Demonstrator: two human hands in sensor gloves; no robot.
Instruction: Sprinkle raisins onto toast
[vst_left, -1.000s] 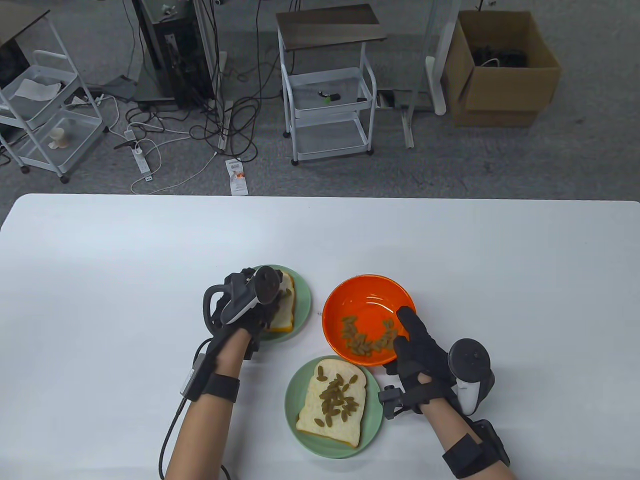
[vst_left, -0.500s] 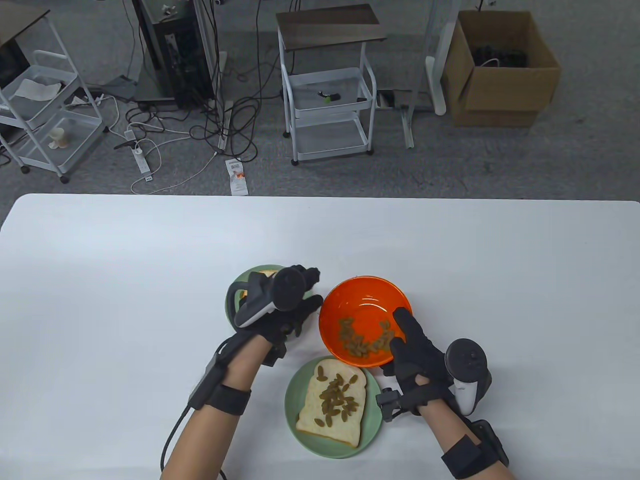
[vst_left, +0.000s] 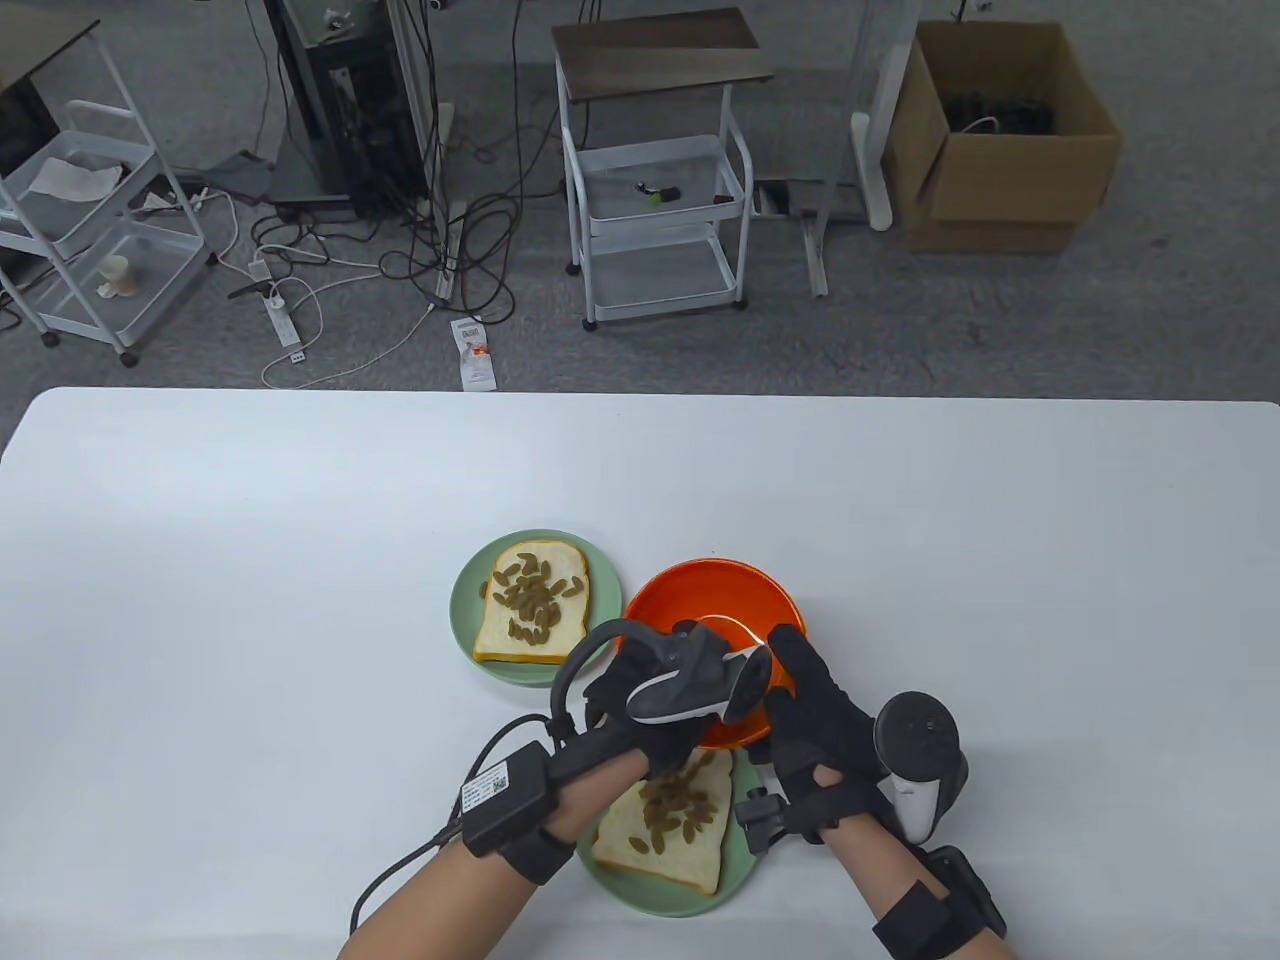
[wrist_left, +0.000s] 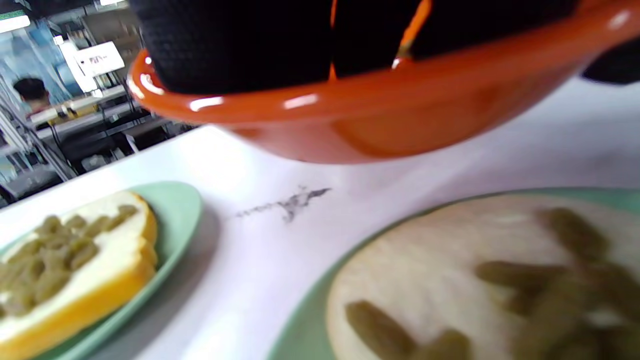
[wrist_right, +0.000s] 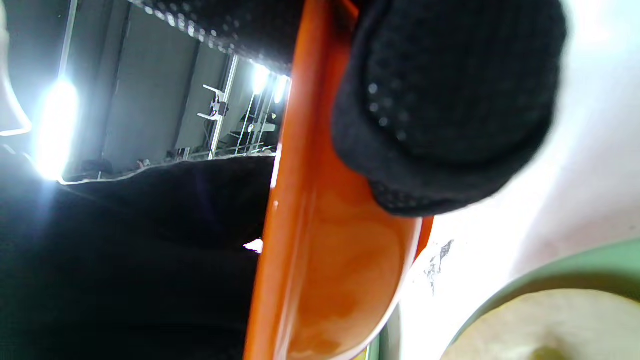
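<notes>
Glossy orange bowl (vst_left: 735, 600) tipped, gripped by right hand (vst_left: 815, 720); left hand (vst_left: 650, 715) inside, grip probably curled, contents unclear.

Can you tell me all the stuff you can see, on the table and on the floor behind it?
White table: one, fills the near half.
Round green plates: two, far one, near one at the front edge.
White toast slices with greenish raisins: two, one on the far plate, one on the near plate.
Shiny orange bowl: one, tilted, right of the far plate.
White wire carts: two, left and middle.
Brown cardboard box: one, far right.
White power strip: one, among black cables.
Hands in black gloves: left hand reaches into the bowl; right hand holds its rim.
</notes>
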